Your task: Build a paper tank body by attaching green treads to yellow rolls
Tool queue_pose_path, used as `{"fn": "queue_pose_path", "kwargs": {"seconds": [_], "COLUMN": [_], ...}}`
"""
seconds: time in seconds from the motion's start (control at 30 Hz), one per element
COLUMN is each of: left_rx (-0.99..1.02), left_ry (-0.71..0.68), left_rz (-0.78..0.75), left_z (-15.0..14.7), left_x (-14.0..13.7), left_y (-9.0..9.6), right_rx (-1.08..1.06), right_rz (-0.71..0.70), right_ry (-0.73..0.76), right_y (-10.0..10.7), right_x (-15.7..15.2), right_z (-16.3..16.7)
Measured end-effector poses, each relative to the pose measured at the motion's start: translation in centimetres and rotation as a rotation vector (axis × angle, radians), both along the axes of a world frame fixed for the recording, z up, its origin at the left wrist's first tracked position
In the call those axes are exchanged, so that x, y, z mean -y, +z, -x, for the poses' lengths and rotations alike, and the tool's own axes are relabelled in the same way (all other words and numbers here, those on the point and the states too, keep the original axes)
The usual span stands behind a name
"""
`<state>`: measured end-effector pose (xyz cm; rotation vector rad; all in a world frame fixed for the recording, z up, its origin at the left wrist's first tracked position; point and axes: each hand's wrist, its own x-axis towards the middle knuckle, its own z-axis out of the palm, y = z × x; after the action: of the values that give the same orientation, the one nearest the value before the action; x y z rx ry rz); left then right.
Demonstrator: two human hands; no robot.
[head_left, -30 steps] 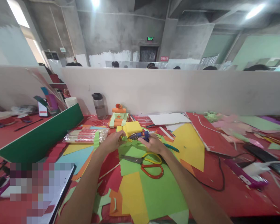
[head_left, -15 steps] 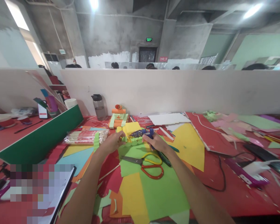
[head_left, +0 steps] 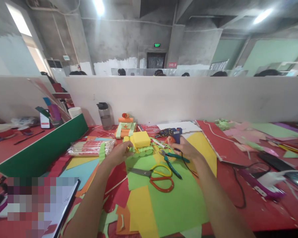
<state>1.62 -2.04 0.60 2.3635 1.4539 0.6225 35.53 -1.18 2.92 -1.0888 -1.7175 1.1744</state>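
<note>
My left hand (head_left: 121, 152) is closed at the left end of a yellow and green paper model (head_left: 142, 139), its fingertips pinching the edge. The model has a yellow box on top and a scalloped green strip along its lower side. In my right hand (head_left: 185, 147) is a blue glue gun (head_left: 169, 132), held by the handle, its nozzle pointing left above the table clutter. A black cord hangs from its grip. Below it lie teal-handled pliers (head_left: 172, 160). Scissors (head_left: 154, 174) with yellow and red handles rest on green paper (head_left: 178, 205).
An orange and green paper model (head_left: 125, 127) stands behind, beside a water bottle (head_left: 105, 115). Wrapped sticks (head_left: 89, 147) lie at left, near a green board (head_left: 44, 145). A tablet (head_left: 64, 208) is at front left. A purple power strip (head_left: 262, 185) sits at right.
My right hand has moved the glue gun right and away from the yellow paper model, uncovering the pliers. My left hand stays at the model.
</note>
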Motion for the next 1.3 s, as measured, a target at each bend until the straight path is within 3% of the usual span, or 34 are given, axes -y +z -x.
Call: {"fn": "queue_pose_path", "kwargs": {"seconds": [0.17,0.23,0.43,0.63,0.73,0.8,0.87,0.97,1.1,1.2,1.3], "left_rx": [-0.006,-0.008,-0.004,-0.001,0.006,0.011,0.008,0.001,-0.020,-0.048,-0.060], "left_ry": [0.013,0.014,0.007,0.010,0.013,0.018,0.023,0.013,0.012,0.032,0.048], "left_rz": [0.014,0.006,-0.005,-0.002,-0.017,-0.015,-0.012,-0.014,-0.029,-0.040,-0.046], "left_z": [-0.2,-0.3,-0.1,0.0,-0.1,-0.2,-0.2,-0.2,-0.3,-0.5,-0.6], "left_x": [0.2,0.3,0.1,-0.2,-0.2,-0.2,-0.1,-0.1,-0.2,-0.2,-0.3], "left_y": [0.3,0.4,0.2,-0.2,-0.3,-0.3,-0.3,-0.4,-0.5,-0.6,-0.8], "right_rx": [0.578,0.777,1.008,1.090,1.075,1.008,0.893,0.688,0.656,0.688,0.705], "right_rz": [-0.147,-0.148,0.036,0.078,0.021,-0.106,-0.281,-0.518,-0.724,-0.822,-0.858], "right_ry": [-0.462,-0.568,-0.589,-0.592,-0.627,-0.643,-0.559,-0.199,0.062,0.109,0.043], "right_y": [-0.3,-0.8,-2.2,-2.7,-2.5,-2.1,-1.7,-1.5,-2.4,-3.4,-4.1], "right_x": [-1.5,-1.9,-2.6,-2.8,-2.6,-2.4,-2.1,-1.2,-0.3,-0.3,-0.6], "right_z": [-2.1,-2.5,-3.5,-4.0,-3.9,-3.2,-1.7,2.1,7.6,10.1,11.0]}}
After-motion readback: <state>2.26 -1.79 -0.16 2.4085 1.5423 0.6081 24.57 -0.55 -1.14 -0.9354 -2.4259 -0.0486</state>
